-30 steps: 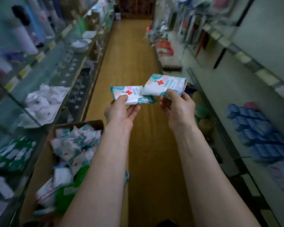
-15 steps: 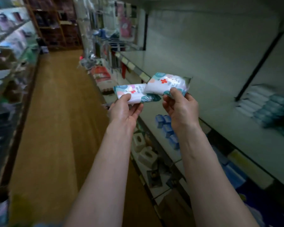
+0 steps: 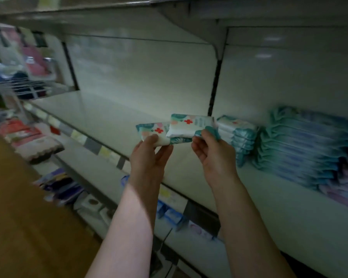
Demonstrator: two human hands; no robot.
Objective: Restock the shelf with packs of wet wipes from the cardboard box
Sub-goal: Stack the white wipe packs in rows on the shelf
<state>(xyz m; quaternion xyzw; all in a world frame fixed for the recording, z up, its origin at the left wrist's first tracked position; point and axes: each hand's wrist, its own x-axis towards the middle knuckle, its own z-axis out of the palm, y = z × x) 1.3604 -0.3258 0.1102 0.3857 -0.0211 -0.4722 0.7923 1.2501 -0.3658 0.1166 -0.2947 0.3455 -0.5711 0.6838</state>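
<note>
Head view: left hand (image 3: pixel 149 155) is pinching one wipes pack (image 3: pixel 152 131), right hand (image 3: pixel 213 157) is gripping a second pack (image 3: pixel 189 125), both hovering over the shelf (image 3: pixel 113 125) beside a short stack (image 3: pixel 237 135) near its back edge. Restocking seemingly underway.

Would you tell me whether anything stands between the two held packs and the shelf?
Nothing visible does. The left pack and right pack hang over bare shelf; the stack sits to their right, not in the way.

Left of the shelf (image 3: pixel 113 117), hanging goods (image 3: pixel 28 57) were blurred beyond telling. On the shelf, the right hand (image 3: pixel 213 155) hid part of a small stack (image 3: pixel 241 135).
</note>
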